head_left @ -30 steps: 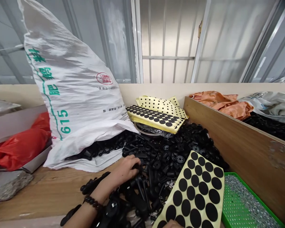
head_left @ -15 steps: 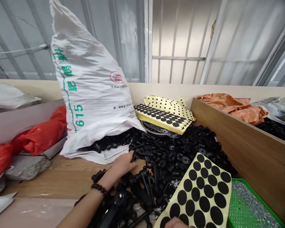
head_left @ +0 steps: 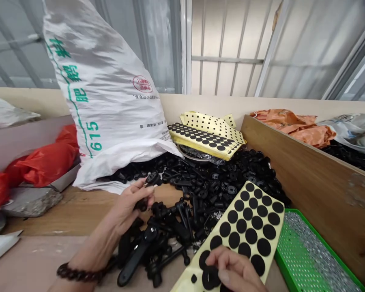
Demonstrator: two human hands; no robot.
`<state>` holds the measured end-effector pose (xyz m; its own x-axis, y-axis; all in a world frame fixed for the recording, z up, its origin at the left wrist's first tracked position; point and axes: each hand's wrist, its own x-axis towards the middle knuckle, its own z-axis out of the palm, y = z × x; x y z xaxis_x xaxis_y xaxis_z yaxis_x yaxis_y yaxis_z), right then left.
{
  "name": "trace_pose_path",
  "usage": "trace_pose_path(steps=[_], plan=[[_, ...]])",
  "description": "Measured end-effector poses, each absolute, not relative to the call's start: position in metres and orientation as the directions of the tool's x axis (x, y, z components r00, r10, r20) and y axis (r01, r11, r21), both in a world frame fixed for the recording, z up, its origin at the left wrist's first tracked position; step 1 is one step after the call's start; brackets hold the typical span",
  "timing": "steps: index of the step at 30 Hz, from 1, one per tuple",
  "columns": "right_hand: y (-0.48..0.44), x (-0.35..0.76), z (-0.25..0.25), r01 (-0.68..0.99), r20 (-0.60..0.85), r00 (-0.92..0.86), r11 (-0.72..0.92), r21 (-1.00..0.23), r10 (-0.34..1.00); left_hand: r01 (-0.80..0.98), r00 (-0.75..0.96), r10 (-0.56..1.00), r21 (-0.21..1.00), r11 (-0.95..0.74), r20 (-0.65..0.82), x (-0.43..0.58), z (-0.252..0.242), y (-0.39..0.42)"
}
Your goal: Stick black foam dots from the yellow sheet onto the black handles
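Observation:
My left hand [head_left: 135, 200] is closed on a black plastic part [head_left: 153, 177], whose rounded end sticks out past the thumb and fingertips. The fingers hide the rest of its shape. At the lower right my right hand [head_left: 232, 269] lies over a pale yellow sheet of round black stickers [head_left: 257, 222]. Its thumb and fingers are pinched on a black round sticker [head_left: 211, 278] near the sheet's lower edge. Black plastic crank handles [head_left: 140, 253] lie jumbled between my hands.
Behind stands a white woven sack [head_left: 115, 93], spilling black plastic parts [head_left: 209, 178]. Further sticker sheets [head_left: 207, 138] lie on that heap. A green tray [head_left: 301, 259] of small metal pieces sits at right, beside a wooden partition [head_left: 307, 174]. Red bags [head_left: 51, 162] are at left.
My left hand has drawn back from the heap toward me with a black plastic part in it. My right hand has moved up into view over the sticker sheet, pinching a round sticker.

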<state>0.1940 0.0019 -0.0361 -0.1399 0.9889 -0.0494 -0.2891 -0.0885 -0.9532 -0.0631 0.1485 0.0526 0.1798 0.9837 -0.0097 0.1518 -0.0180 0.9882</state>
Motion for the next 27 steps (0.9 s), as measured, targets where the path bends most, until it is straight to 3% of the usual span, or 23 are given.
trace_pose_path(steps=[4,9,22,27], plan=[[-0.007,0.193,-0.014,-0.510,-0.142,-0.102,-0.175,-0.842,0.985,-0.037,0.432,0.885,0.977,0.209,-0.173,-0.040,0.056,0.079],[-0.022,0.200,0.010,-0.561,-0.182,-0.093,-0.202,-0.803,0.979,0.064,0.659,0.641,0.879,0.473,-0.393,-0.010,0.028,0.035],[-0.041,0.201,-0.003,-0.273,-0.217,-0.028,-0.216,-0.937,0.976,0.188,0.725,0.540,0.878,0.441,-0.427,0.015,0.000,0.026],[-0.042,0.201,-0.003,-0.221,-0.219,-0.020,-0.218,-0.951,0.976,0.159,0.749,0.525,0.880,0.449,-0.403,0.013,-0.005,0.024]])
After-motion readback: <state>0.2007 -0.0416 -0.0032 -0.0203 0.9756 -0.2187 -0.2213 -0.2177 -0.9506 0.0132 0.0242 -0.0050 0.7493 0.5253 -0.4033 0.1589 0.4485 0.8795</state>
